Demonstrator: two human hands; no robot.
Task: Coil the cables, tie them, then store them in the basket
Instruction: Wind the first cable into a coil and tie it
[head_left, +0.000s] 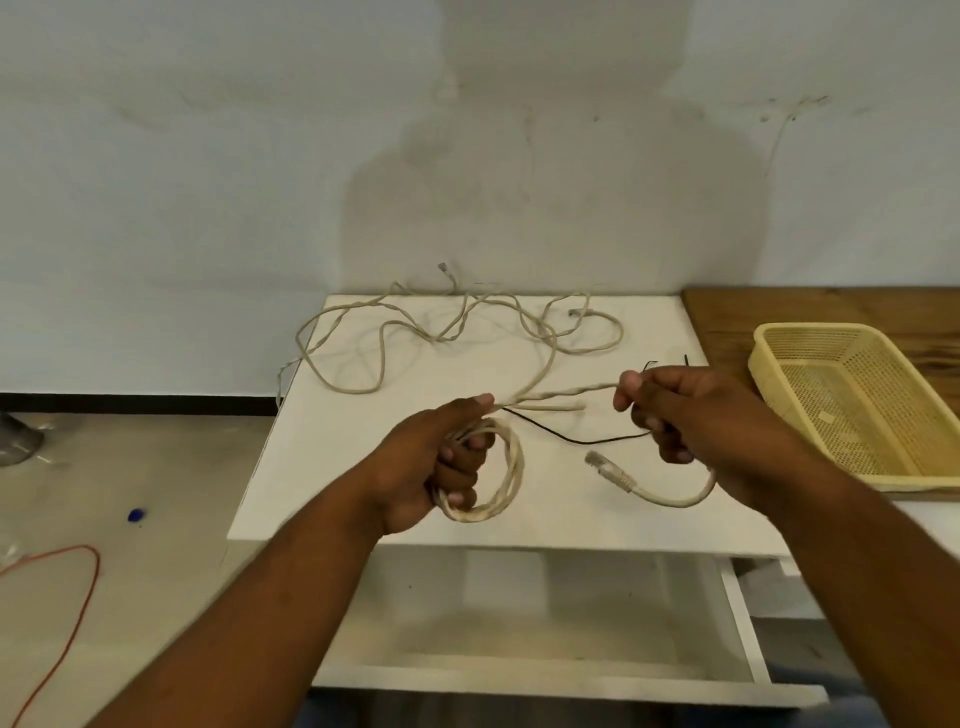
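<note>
Far half of white table (322, 467): loose cable (546, 364) sprawls, blocks my reach. Mid-table: black wire (582, 442) crosses. Near-left corner bare. At my right: basket (810, 329), top open.

The cable (515, 467) is a dull beige-cream along its whole run, in the loose loops and the coiled part alike; its plug (605, 465) is clear, greyish plastic; the thin tie wire (576, 441) is black; the basket (852, 395) is pale yellow, its walls and floor patterned with a fine grid of small holes; the table (415, 374) is plain white, as is the frame (519, 675) below it; the counter (779, 322) is warm brown wood with darker grain streaks; the wall (208, 156) is pale bluish white with faint stains; the skirting strip (130, 402) is black; the floor (156, 467) is greyish beige; on it lie an orange-red cord (96, 571) and a small blue object (136, 515).
</note>
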